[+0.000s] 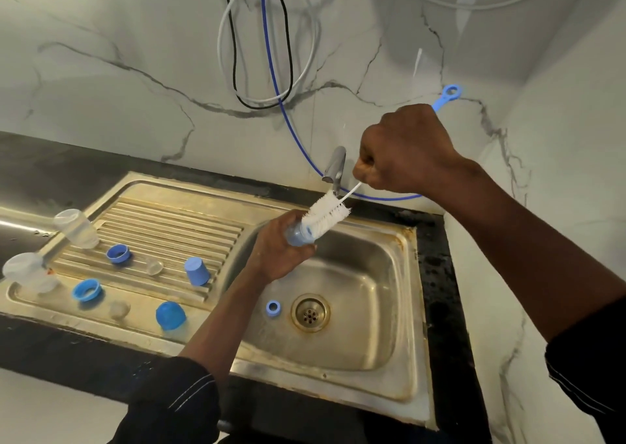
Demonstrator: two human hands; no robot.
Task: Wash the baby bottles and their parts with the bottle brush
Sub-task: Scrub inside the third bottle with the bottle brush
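Note:
Over the steel sink basin [366, 335], my left hand [277, 250] grips a small bluish bottle part [298, 235], its opening facing up and right. My right hand [403, 152] is fisted round the handle of the bottle brush; its blue ring end [449, 94] sticks out behind the fist. The white bristle head [325, 215] sits at the part's opening, partly inside. On the drainboard lie two clear bottles [76, 228] [28, 272], two blue rings [118, 253] [87, 289], two blue caps [196, 271] [170, 315] and two clear teats [154, 266] [119, 309].
A small blue ring [273, 307] lies in the basin beside the drain [310, 312]. The tap [334, 166] stands just behind the brush. Cables and a blue hose [274, 81] hang on the marble wall. A black counter [50, 166] surrounds the sink.

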